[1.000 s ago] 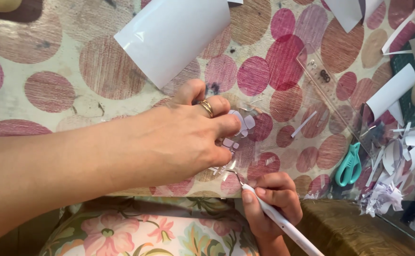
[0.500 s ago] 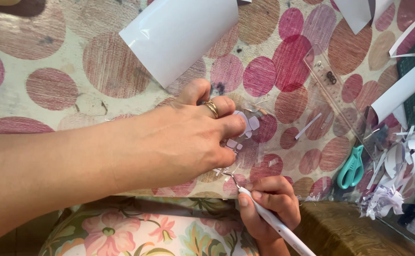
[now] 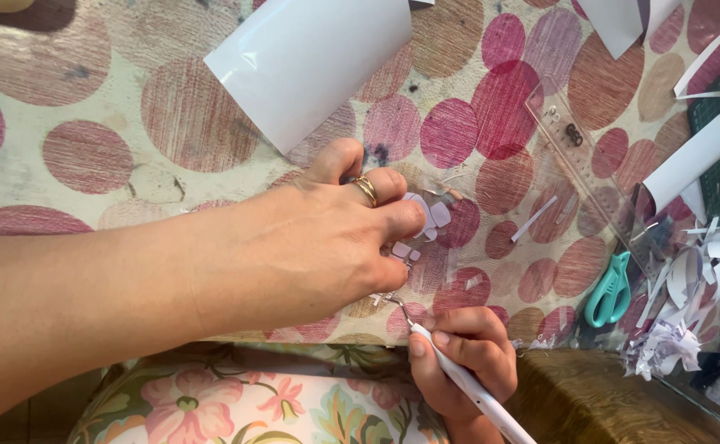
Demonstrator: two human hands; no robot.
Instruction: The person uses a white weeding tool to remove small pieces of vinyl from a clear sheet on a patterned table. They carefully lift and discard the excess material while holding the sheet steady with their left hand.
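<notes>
Near the table's front edge, at the middle of the view, the left hand (image 3: 327, 247) presses down on a cluster of small white paper pieces (image 3: 425, 222) lying on the dotted tablecloth (image 3: 88, 148); its fingers are curled together over them, fingertips touching the scraps, a gold ring (image 3: 366, 189) showing on one finger; the forearm crosses in from the left. Just nearer, the right hand (image 3: 463, 362) is closed around a white craft knife (image 3: 458, 382) (held pen-fashion, tip aimed up-left at the pieces). Those cut-outs look very light, thin and flimsy, likely to slide or lift, so pinning them flat with fingertips beside the blade seems the sound hold. Teal scissors (image 3: 611, 288), a clear ruler (image 3: 590, 177), a curled white sheet (image 3: 310, 62) and paper trimmings (image 3: 689, 288) lie around.
</notes>
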